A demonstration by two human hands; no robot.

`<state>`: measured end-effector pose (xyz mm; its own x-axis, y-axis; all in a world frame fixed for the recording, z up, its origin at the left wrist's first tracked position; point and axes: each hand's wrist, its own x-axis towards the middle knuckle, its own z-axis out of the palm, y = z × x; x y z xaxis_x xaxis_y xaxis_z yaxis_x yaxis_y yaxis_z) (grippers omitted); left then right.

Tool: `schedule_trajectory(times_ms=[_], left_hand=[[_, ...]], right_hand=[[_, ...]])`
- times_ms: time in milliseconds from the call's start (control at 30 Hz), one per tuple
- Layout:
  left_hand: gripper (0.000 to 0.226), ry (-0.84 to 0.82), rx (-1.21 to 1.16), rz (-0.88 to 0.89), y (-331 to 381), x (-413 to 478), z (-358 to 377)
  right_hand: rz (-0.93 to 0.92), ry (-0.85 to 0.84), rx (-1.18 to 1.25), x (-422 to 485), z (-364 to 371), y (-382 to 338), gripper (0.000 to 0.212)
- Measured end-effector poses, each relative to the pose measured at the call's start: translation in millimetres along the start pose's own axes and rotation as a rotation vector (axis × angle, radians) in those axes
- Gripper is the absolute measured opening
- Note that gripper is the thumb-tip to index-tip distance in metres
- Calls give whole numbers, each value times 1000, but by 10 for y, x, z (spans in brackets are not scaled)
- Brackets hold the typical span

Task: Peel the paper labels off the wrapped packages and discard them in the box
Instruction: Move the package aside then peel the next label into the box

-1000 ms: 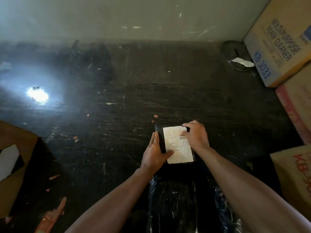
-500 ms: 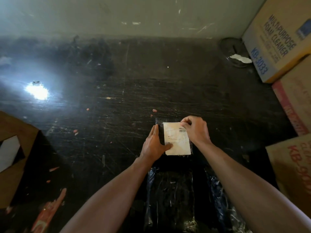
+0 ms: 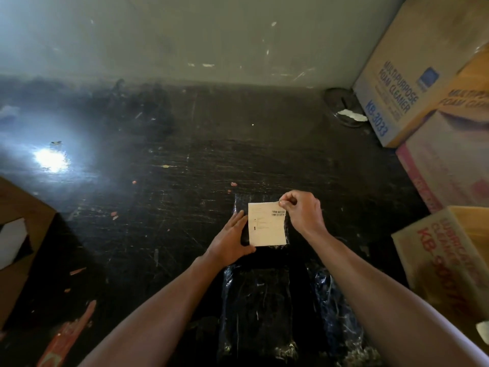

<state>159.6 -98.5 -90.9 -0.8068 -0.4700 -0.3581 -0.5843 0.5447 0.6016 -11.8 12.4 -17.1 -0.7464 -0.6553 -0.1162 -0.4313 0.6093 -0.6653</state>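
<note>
A small black wrapped package (image 3: 239, 205) lies flat on the dark floor, with a white paper label (image 3: 267, 229) carrying a barcode stuck on its top. My left hand (image 3: 232, 239) presses flat on the package's left side, thumb at the label's lower left corner. My right hand (image 3: 301, 210) pinches the label's upper right corner between thumb and forefinger. More black wrapped packages (image 3: 256, 311) lie just below, between my forearms. An open cardboard box (image 3: 434, 260) stands at the right edge.
Stacked foam-cleaner cartons (image 3: 397, 83) line the right side. A round dark dish with a paper scrap (image 3: 344, 109) sits by the wall. Another cardboard box (image 3: 16, 229) with a white sheet is at the left. A bright glare (image 3: 50, 158) marks the floor.
My right hand has shifted from resting over the label's top edge to pinching its upper right corner. The left hand stays on the package.
</note>
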Motion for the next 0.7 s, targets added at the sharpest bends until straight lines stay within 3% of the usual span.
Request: schedule_trajectory(times_ms=[567,700], left_hand=[[96,93,61,21,-78,76,92],[97,92,76,41,-63,47,96]], right_hand=[[-76,39,27,-141,-204,-96,3],[-69,179,139,-161,-593,-278,7]])
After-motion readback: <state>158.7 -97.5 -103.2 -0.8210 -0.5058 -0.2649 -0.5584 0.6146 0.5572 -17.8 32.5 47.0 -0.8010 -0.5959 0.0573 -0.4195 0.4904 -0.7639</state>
